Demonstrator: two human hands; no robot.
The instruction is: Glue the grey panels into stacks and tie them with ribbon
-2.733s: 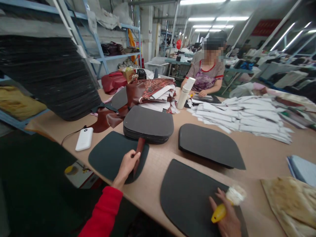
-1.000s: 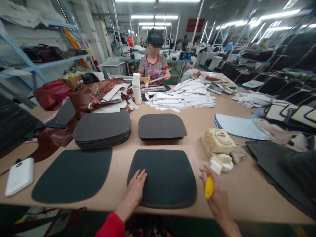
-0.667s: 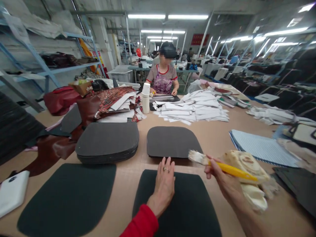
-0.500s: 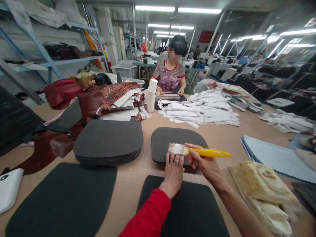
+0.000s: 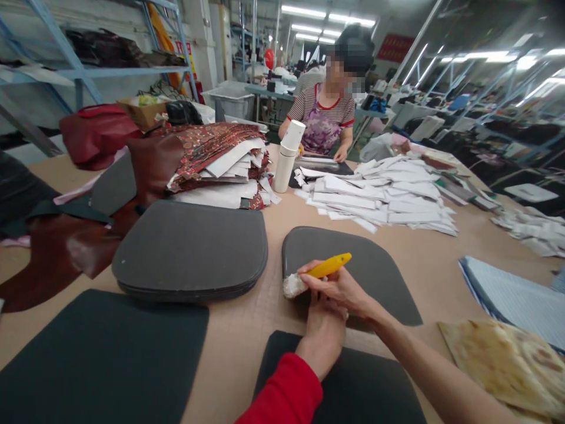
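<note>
My right hand (image 5: pixel 339 287) grips a brush with a yellow handle (image 5: pixel 330 265) and pale, whitish bristles. The bristles touch the left front corner of a dark grey panel (image 5: pixel 353 259) with rounded corners. My left hand (image 5: pixel 324 330), in a red sleeve, reaches to the front edge of this panel. Its fingers point forward and lie against the panel, partly hidden behind my right hand. Just below my wrists rests a dark green-black sheet (image 5: pixel 366 377). To the left stands a stack of similar grey panels (image 5: pixel 194 247).
Another dark sheet (image 5: pixel 106 353) lies front left. Patterned red pieces (image 5: pixel 216 153), a white bottle (image 5: pixel 286 162) and white strips (image 5: pixel 379 194) fill the far side. Across the table sits a co-worker (image 5: pixel 322 112). At right are a stained cloth-like piece (image 5: pixel 507 359) and a striped pad (image 5: pixel 512 300).
My right hand has swung the brush left and down onto the panel's left front corner, crossing over my left fingers. The view has shifted, so the bottle and co-worker appear further right.
</note>
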